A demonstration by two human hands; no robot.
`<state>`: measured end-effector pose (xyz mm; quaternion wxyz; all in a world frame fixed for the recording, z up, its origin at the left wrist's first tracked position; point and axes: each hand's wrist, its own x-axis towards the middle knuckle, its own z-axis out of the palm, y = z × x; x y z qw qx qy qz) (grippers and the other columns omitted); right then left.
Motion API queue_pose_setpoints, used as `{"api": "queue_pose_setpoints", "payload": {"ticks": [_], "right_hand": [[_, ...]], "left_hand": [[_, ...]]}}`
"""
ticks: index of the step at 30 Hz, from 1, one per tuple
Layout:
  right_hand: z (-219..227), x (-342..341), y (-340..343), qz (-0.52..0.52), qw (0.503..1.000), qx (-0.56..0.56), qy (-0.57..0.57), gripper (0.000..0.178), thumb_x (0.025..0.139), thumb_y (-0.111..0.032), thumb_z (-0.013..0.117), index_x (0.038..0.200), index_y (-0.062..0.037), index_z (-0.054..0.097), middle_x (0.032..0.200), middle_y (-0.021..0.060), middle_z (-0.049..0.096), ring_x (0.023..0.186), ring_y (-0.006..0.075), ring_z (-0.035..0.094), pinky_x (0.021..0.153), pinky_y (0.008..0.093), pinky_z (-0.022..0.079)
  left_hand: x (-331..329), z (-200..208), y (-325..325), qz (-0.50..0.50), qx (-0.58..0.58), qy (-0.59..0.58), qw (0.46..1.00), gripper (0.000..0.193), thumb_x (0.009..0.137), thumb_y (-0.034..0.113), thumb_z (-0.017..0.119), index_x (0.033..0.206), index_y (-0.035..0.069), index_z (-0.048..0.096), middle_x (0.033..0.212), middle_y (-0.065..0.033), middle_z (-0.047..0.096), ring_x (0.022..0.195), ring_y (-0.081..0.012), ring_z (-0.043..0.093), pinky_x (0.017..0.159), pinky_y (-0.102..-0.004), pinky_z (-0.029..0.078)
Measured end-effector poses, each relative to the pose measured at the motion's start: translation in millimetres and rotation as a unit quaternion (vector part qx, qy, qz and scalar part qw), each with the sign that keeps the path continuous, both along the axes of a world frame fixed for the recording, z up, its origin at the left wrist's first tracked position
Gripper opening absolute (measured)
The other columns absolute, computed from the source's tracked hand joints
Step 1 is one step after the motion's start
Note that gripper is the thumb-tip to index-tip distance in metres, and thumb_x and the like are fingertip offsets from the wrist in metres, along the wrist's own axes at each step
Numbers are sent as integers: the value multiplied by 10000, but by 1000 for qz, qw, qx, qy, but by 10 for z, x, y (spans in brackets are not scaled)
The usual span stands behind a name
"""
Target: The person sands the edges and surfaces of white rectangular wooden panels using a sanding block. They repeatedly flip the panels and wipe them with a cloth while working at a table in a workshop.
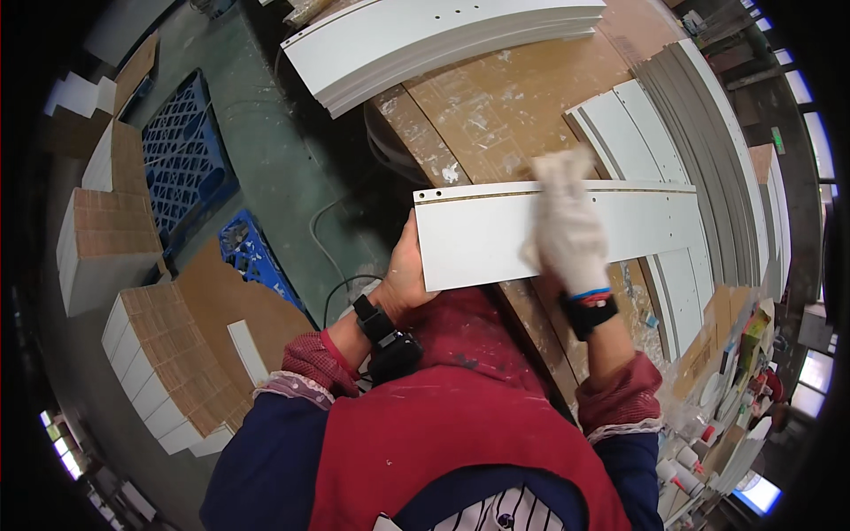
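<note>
A long white board [478, 237] with a grooved far edge and small holes lies across in front of me, partly over the workbench. My left hand [407, 271] is bare and closed around the board's left end, with the thumb along the edge; its other fingers are mostly hidden underneath. My right hand [572, 234], in a whitish work glove, is over the middle of the board. Motion smears its fingers, so whether they hold anything cannot be made out. Beneath and beyond the board's right end are other white panels [633, 133].
The brown workbench [496, 102] is spotted with white. A stack of white boards [443, 49] stands at its far side, a thick stack [708, 124] at right. Glue bottles [682, 469] crowd the lower right. Stacked panels [177, 354] and a blue pallet [186, 159] are on the left floor.
</note>
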<state>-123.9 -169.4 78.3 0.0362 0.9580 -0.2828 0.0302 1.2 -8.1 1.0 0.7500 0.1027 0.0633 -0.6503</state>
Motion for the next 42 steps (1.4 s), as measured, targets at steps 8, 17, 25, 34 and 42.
{"api": "queue_pose_setpoints", "payload": {"ticks": [8,17,25,34,42], "right_hand": [[38,487,1007,273,894,353,-37,293,786,-212,587,1032,-74,507,878,136,536,737,329,577,627,431,468],[271,-1294,410,-58,915,398,-31,309,841,-227,562,1141,-157,586,899,119,579,811,290,592,704,361,479],[172,-2242,330,-190,955,170,-151,303,848,-209,586,1098,-37,590,1046,165,604,933,319,580,832,357,461],[242,-2802,37,-437,867,110,-211,277,872,-185,562,1077,-4,601,1008,156,635,947,241,605,837,311,456],[50,-2344,-115,-284,948,63,-133,201,842,-250,578,994,-118,579,845,111,574,833,288,565,683,404,472]], "left_hand": [[-12,-255,148,14,38,-201,979,591,948,508,300,1305,52,417,1287,-115,490,1144,-272,499,987,-407,395],[30,-18,40,-29,70,-34,997,576,916,425,470,1329,34,377,1291,-129,486,1166,-282,493,1012,-421,382],[-107,-93,80,-42,135,-96,985,471,875,172,543,1283,-6,393,1212,-156,529,1112,-290,536,963,-419,439],[-249,-75,-40,-64,163,-115,978,454,875,174,553,1268,1,406,1194,-145,540,1096,-288,544,950,-429,450],[-409,-120,-105,-65,149,-117,980,451,881,173,552,1271,-5,410,1201,-132,540,1105,-272,540,968,-405,429]]}}
